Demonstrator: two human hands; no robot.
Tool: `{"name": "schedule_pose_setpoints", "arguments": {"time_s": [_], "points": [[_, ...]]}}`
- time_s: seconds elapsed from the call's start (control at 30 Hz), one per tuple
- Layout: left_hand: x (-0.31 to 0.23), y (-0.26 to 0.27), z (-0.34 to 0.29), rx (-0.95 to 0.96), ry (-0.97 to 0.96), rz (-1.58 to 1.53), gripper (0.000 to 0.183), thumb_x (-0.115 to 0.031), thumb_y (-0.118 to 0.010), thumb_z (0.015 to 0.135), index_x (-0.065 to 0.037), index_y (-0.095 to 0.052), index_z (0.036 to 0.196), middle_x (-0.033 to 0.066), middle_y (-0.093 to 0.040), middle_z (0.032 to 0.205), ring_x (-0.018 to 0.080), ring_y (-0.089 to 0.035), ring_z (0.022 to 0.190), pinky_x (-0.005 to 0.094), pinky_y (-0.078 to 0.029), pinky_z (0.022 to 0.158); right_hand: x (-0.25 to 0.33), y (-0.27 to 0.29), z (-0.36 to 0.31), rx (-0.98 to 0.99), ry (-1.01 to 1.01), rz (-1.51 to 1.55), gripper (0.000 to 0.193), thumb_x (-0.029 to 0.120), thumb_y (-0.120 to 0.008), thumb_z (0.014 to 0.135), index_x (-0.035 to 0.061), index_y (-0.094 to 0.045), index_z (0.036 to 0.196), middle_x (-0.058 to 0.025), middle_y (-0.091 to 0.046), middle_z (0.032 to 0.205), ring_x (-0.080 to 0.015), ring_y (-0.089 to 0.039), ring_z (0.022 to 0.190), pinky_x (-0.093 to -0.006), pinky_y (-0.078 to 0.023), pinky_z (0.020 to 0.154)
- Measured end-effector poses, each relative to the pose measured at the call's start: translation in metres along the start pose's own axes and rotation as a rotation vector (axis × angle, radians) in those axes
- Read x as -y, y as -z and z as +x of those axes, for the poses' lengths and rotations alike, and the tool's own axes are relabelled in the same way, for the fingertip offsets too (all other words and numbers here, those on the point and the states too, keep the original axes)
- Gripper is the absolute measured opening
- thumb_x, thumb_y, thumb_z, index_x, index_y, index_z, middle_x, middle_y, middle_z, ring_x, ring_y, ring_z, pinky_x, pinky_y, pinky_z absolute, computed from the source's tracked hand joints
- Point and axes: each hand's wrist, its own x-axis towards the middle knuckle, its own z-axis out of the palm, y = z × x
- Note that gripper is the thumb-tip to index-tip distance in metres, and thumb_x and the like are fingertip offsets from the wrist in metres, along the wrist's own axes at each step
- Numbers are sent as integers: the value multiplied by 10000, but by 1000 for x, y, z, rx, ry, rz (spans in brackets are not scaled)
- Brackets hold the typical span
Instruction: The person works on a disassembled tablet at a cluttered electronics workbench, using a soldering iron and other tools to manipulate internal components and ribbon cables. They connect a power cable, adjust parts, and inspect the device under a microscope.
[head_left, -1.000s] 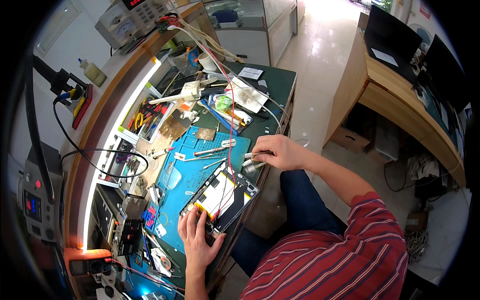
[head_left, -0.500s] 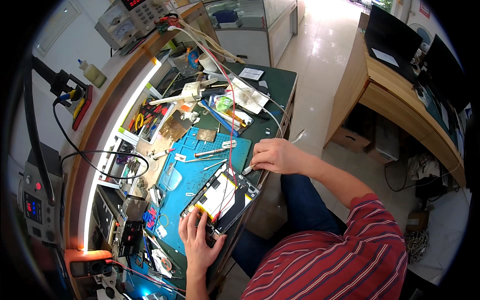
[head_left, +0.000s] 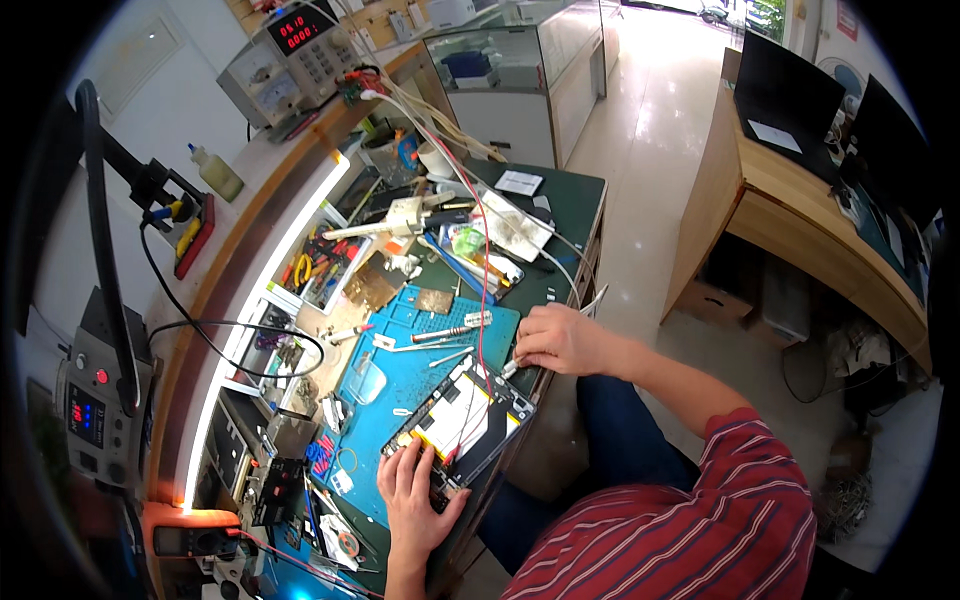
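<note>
An opened tablet (head_left: 482, 437) lies aslant at the bench's near edge, its white battery and black inner parts showing. My left hand (head_left: 418, 505) grips its lower end, fingers spread over that end and thumb by the near edge. In my right hand (head_left: 565, 338), beside the tablet's upper right corner, is a white cable plug (head_left: 511, 368), pinched between fingertips and thumb. Its pale cable (head_left: 598, 300) bends out behind the hand. Whether the plug touches the tablet I cannot tell. A red lead (head_left: 487, 300) and a dark one run down onto the tablet's inside, near my left hand.
Under the tablet spreads a blue work mat (head_left: 385, 400) with a screwdriver (head_left: 440, 333) and a clear dish (head_left: 366, 382). Tools crowd the bench's far side. A power supply (head_left: 285, 65) stands on the shelf, an orange multimeter (head_left: 190, 530) lower left. A wooden desk (head_left: 800, 215) stands right.
The view has shifted, so the bench sits further right and lower, and more of the power supply shows. Both hands keep their places about the tablet.
</note>
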Motion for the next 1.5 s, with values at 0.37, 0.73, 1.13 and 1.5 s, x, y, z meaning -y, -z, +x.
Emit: {"name": "schedule_pose_setpoints", "arguments": {"time_s": [0.37,0.73,1.13,1.5], "points": [[2,-1,0,-11,-8,-4,813,-393,-878,768,-24,-612,1442,166,-539,1540,375,-455,1438,594,-239,1261,-2,-6,8,7,13,41,34,178,-771,903,154,-753,887,-7,-633,876,-254,-612,861,-397,-517,776],[2,-3,-1,-24,-11,-6,805,-402,-878,768,-35,-621,1437,164,-551,1527,362,-459,1443,594,-234,1267,3,-1,8,33,-8,89,104,144,-786,884,108,-768,980,-39,-648,929,-264,-618,899,-400,-516,803],[2,-2,-1,-23,-12,-3,817,-413,-883,772,-35,-617,1445,155,-547,1537,350,-456,1448,588,-228,1273,2,-5,8,80,2,27,105,199,-775,901,140,-748,983,-11,-637,945,-243,-613,965,-391,-482,853],[2,-3,0,-16,-7,-1,811,-422,-870,781,-32,-613,1444,157,-545,1538,353,-453,1449,580,-221,1275,1,-12,6,67,7,-13,117,188,-775,890,123,-720,971,-22,-619,935,-247,-611,963,-389,-480,854]]}}
